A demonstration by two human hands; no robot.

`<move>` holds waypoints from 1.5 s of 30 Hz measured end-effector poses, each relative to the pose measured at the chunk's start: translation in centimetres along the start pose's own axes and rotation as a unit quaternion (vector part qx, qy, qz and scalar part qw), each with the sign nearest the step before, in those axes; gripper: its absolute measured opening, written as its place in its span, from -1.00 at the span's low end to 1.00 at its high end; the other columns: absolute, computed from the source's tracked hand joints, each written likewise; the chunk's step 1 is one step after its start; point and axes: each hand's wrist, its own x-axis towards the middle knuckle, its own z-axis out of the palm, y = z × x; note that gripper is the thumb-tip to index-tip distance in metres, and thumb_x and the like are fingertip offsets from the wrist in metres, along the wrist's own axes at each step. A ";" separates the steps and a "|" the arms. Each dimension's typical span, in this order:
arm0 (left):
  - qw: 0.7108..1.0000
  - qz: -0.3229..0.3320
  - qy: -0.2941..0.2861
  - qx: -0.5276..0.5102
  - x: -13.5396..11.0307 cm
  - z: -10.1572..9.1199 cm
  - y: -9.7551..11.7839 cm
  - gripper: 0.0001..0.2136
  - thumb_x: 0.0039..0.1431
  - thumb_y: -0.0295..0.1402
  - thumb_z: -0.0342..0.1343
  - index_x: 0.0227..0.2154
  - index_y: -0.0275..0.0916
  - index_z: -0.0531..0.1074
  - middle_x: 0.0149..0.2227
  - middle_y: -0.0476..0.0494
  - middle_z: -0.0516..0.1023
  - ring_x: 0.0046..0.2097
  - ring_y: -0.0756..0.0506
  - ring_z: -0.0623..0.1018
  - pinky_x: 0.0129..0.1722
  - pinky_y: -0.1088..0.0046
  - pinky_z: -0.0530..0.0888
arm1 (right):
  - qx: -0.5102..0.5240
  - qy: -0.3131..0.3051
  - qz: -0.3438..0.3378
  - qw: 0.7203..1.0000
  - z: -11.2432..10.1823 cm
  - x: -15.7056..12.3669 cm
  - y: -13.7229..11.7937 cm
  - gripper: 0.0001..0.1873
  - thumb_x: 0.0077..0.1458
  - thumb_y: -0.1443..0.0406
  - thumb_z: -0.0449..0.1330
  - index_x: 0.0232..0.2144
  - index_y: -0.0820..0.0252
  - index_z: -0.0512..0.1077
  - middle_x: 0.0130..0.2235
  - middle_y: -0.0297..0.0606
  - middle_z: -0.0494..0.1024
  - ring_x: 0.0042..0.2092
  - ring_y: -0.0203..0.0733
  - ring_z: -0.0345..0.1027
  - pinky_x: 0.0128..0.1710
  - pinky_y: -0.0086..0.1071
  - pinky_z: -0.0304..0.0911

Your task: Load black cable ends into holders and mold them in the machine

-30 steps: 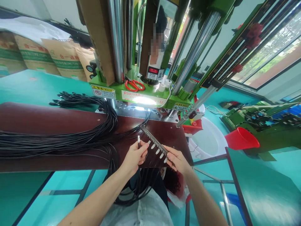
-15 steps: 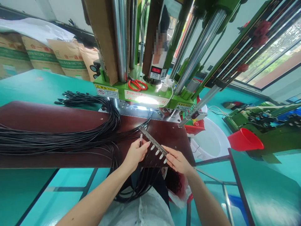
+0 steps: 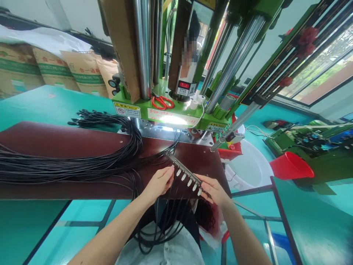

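My right hand [image 3: 213, 189] grips the lower right end of a narrow dark metal bar [image 3: 183, 167], which slants over the front of the brown board. Several silvery cable connectors [image 3: 189, 182] sit in a row along the bar's near edge, with black cables [image 3: 168, 217] hanging from them down over my lap. Close to the bar's upper left part is my left hand [image 3: 160, 183], thumb and fingers pressed together; what they pinch, if anything, is hidden.
A thick bundle of black cables [image 3: 68, 169] lies across the brown board [image 3: 49, 140]. Behind stands a green press [image 3: 154, 114] with red-handled scissors [image 3: 162, 102] on its ledge. To the right are a white tub [image 3: 250, 165] and a red bucket [image 3: 292, 166].
The loose connector between my left fingers no longer shows, and one more connector is in the bar's row. My left hand has turned, its fingertips now beside the bar.
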 end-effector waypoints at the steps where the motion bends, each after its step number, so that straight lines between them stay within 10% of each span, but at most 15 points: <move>1: 1.000 0.003 -0.004 -0.004 0.0 0.0 0.0 -0.61 0.00 0.01 -0.07 -0.65 -0.21 0.10 -0.80 0.19 -0.01 -0.76 0.17 -0.07 -0.79 0.66 -0.13 | 0.000 -0.003 -0.001 1.000 0.0 0.0 0.0 -0.48 0.07 0.13 0.07 0.03 0.28 0.27 -0.60 -0.42 0.19 -0.66 -0.50 -0.07 -0.78 -0.59 -0.18; 22: 0.999 0.004 -0.041 0.018 -0.1 -1.2 -0.1 -0.58 0.00 0.02 -0.05 -0.68 -0.20 0.04 -0.81 0.18 0.03 -0.76 0.17 -0.08 -0.80 0.65 -0.14 | -0.087 -0.071 0.008 0.994 0.4 -0.1 -0.3 -0.46 0.11 0.11 0.01 0.11 0.22 0.16 -0.56 -0.41 0.19 -0.61 -0.49 -0.06 -0.68 -0.57 -0.12; 28: 0.999 -0.014 -0.031 0.032 0.5 -0.9 0.6 -0.64 0.05 0.01 -0.13 -0.56 -0.21 0.14 -0.75 0.19 0.06 -0.74 0.15 0.02 -0.77 0.66 0.00 | -0.006 0.003 0.050 0.999 0.8 -0.2 -0.8 -0.40 0.01 0.06 0.10 0.03 0.28 0.25 -0.55 -0.41 0.21 -0.64 -0.51 -0.10 -0.73 -0.56 -0.23; 34: 0.986 0.076 0.020 0.147 -0.2 -2.6 1.4 -0.69 0.00 -0.14 0.00 -0.21 -0.17 0.20 -0.52 0.10 0.28 -0.62 0.11 0.22 -0.72 0.64 0.15 | -0.037 0.059 0.070 0.995 -2.4 -1.0 -2.2 -0.53 -0.06 0.19 0.16 -0.10 0.31 0.26 -0.67 -0.56 0.12 -0.71 -0.53 -0.15 -0.76 -0.57 -0.30; 39: 0.968 0.133 0.062 0.202 -0.3 -4.4 2.5 -0.78 -0.04 -0.21 0.06 -0.35 -0.20 0.33 -0.55 0.05 0.30 -0.55 0.05 0.29 -0.62 0.59 0.22 | -0.167 0.074 0.081 0.980 -6.4 0.5 -3.0 -0.64 -0.04 0.23 0.11 -0.17 0.26 0.29 -0.67 -0.55 0.21 -0.73 -0.51 -0.08 -0.77 -0.56 -0.23; 45: 0.880 0.204 0.163 0.396 0.9 -7.1 3.6 -0.80 0.02 -0.19 -0.03 -0.38 -0.18 0.35 -0.38 -0.05 0.46 -0.33 -0.07 0.42 -0.30 0.44 0.32 | -0.337 0.049 -0.049 0.939 -8.7 5.1 -3.4 -0.74 -0.12 0.33 0.13 -0.30 0.29 0.45 -0.35 -0.27 0.42 -0.40 -0.32 0.31 -0.37 -0.41 0.23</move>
